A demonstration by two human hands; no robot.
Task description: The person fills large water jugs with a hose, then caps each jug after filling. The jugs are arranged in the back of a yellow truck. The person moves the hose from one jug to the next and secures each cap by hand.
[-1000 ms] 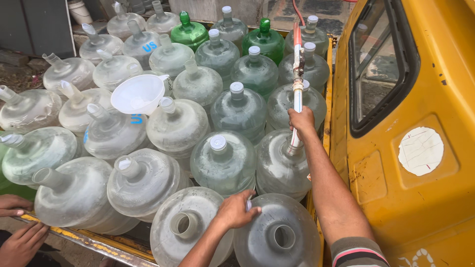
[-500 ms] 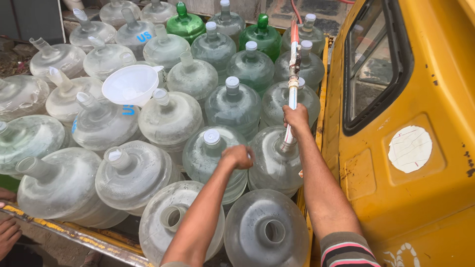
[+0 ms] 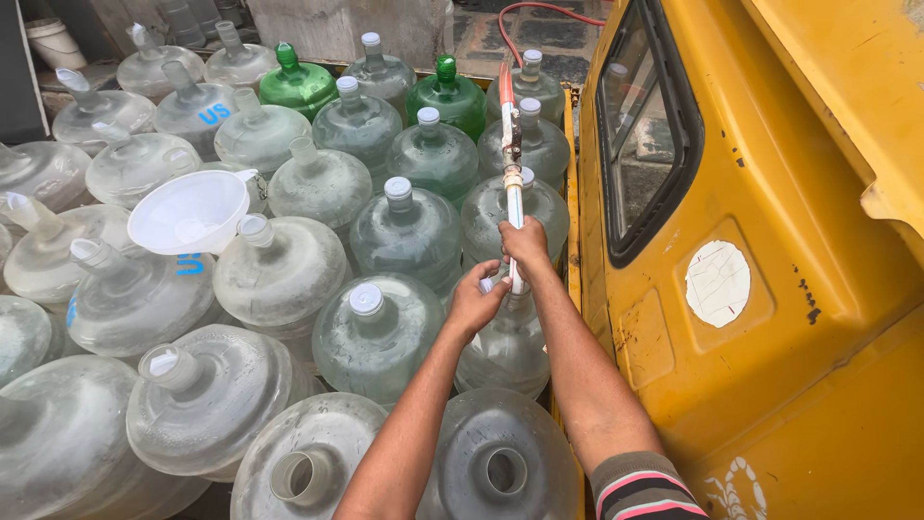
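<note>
White plastic pipe sits tight in my right hand; my left hand pinches the round jug top by the truck bed's right edge.

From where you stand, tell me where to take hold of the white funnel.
Take the white funnel by its wide rim, coming from above on the near side. It sits upright, tilted slightly, mouth open upward among the jugs, and its spout is hidden below. The small tab on the far rim also offers a pinch grip.

White funnel (beside yellow truck cab)
</note>
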